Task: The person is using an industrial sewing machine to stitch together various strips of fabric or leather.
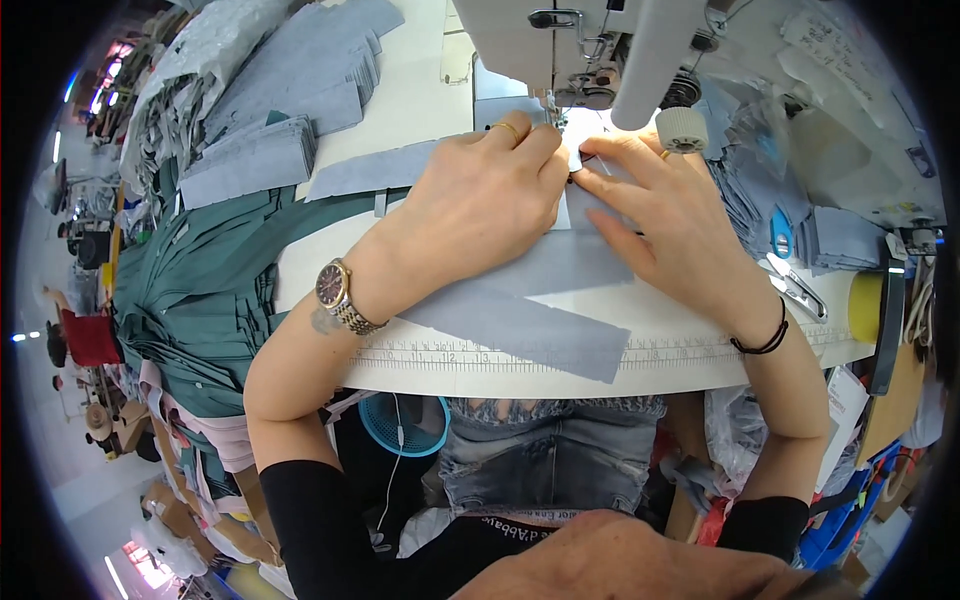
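Observation:
Both hands work at a grey-blue fabric piece (pixel 585 262) beside the needle area of a sewing machine (pixel 590 85). My left hand (pixel 485 200) is closed, its curled fingers gripping the fabric by the presser foot; what lies under the fingertips is hidden. My right hand (pixel 660 195) holds the fabric's small pale edge at its index and middle fingertips, with the thumb a little apart over the cloth. Another grey-blue strip (pixel 560 335) slants toward the table's front edge. Left of my left hand lies a further grey-blue strip (pixel 370 168).
Stacked grey-blue pieces (pixel 250 160) and dark green fabric (pixel 190 285) crowd the left side. On the right lie blue-handled snips (pixel 781 232), a metal tool (pixel 797 288) and more grey-blue pieces (pixel 845 240). A printed ruler (pixel 500 357) runs along the table front; a blue basket (pixel 405 425) stands below.

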A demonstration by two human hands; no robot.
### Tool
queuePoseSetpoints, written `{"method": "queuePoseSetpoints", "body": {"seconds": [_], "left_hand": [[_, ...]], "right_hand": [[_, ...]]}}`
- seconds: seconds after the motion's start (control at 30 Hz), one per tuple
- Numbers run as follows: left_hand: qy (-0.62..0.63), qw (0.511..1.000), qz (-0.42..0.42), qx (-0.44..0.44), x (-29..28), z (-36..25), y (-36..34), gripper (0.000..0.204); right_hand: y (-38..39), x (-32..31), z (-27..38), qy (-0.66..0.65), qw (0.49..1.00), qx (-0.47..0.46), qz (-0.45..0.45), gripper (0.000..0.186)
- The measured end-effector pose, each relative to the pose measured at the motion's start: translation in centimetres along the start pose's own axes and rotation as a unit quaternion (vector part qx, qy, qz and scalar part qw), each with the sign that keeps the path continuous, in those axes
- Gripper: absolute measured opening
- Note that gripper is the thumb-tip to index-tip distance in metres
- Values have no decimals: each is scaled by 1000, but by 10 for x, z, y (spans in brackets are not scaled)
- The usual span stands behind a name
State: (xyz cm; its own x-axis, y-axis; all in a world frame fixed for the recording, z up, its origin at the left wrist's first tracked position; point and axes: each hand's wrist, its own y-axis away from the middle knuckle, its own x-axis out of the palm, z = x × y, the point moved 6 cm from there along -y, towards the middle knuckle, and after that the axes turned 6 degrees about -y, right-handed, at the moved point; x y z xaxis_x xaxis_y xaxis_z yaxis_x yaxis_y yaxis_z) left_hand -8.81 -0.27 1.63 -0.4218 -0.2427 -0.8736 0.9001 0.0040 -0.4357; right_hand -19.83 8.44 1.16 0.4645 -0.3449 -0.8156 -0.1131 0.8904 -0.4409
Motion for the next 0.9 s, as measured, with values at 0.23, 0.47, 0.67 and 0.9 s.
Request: {"method": "queuePoseSetpoints", "body": {"seconds": [0.23,0.47,0.67,0.9], "left_hand": [[-2,1000,-8,5,-2,-2,0,37],[-3,1000,17,-12,1,1,2,39],[47,997,52,23,-3,17,8,34],[-4,996,-45,76,-6,7,11,17]], "right_hand": [[-4,-9,-2,81,991,-71,-85,20],[-10,-1,-10,15,999,-45,7,28],[-7,2,-11,1,999,-25,23,27],[2,4,-1,26,1000,-11,-7,28]]}}
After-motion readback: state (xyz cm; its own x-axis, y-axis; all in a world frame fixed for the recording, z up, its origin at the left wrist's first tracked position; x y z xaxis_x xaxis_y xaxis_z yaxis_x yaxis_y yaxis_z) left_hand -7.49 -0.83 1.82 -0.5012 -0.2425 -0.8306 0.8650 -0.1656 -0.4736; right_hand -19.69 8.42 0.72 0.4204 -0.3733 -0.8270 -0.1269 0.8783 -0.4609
